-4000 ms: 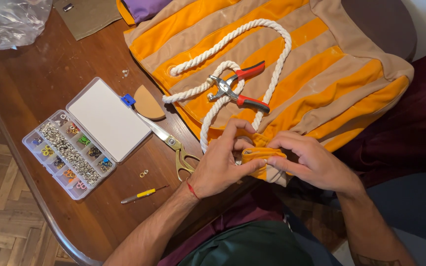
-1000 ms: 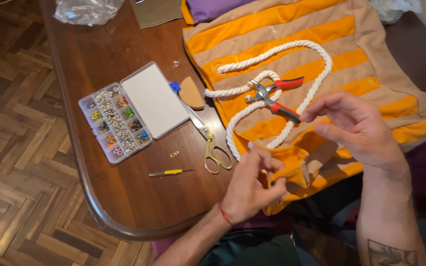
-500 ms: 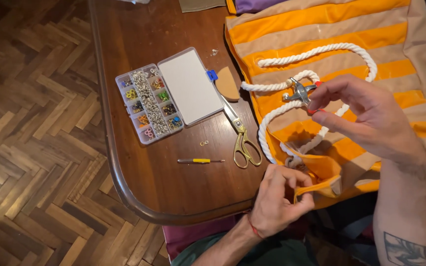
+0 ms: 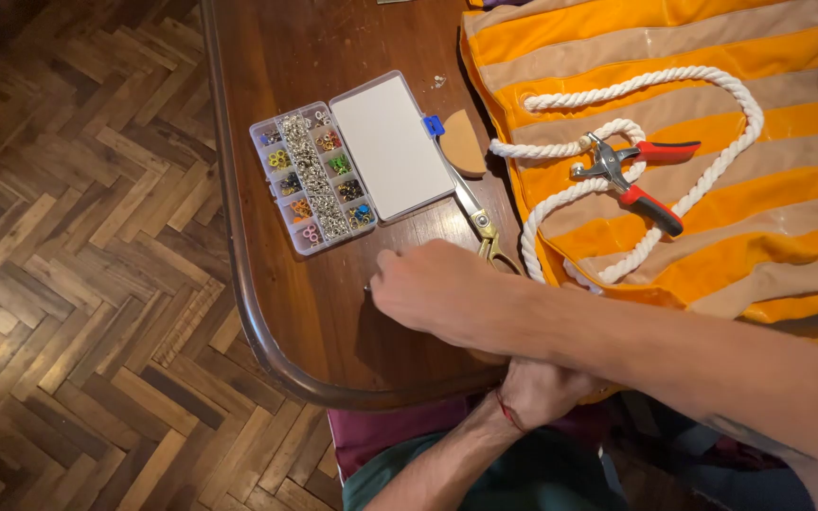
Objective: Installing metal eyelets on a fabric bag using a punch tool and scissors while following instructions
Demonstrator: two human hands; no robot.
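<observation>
My right hand reaches across to the left and rests on the dark wooden table, just below the clear bead box. Its fingers curl down over a thin tool, of which only the metal tip pokes out. My left hand, a red thread on its wrist, sits at the table's near edge under my right forearm, mostly hidden. Gold-handled scissors lie just beyond my right hand.
An orange and beige striped cloth bag covers the table's right side, with a white rope and red-handled pliers on it. The box's white lid lies open beside a tan half-round piece. Herringbone wood floor is on the left.
My right hand left the bag and crossed left onto the thin tool on the table. My left hand dropped under my forearm. The view shifted left.
</observation>
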